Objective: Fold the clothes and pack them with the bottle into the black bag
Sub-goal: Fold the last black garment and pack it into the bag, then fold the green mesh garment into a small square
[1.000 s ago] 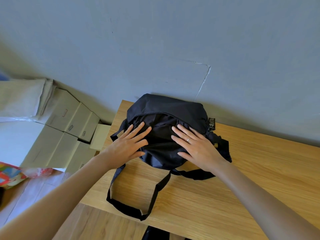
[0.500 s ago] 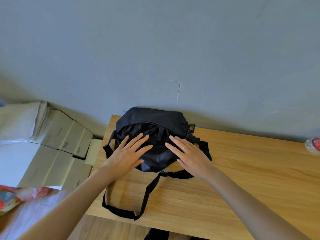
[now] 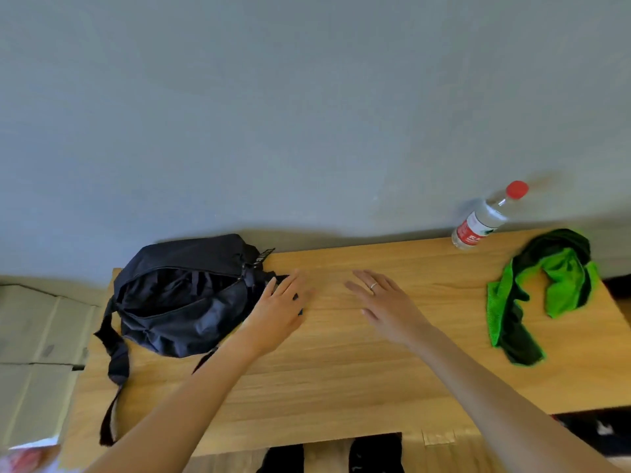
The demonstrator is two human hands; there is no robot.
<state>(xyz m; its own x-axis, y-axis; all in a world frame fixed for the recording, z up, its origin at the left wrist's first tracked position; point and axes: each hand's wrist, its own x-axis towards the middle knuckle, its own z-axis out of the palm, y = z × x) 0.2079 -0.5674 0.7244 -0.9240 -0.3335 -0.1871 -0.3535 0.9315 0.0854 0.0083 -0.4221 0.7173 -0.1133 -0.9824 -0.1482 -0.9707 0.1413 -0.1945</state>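
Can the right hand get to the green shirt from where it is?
Probably yes. The right hand is open over bare table, and nothing lies between it and the green garment.

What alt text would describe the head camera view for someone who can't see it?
Two open hands, left hand and right hand, hover over a wooden table between an unzipped black fabric bag and a crumpled green-and-black garment. A clear red-capped plastic bottle stands by the grey wall.
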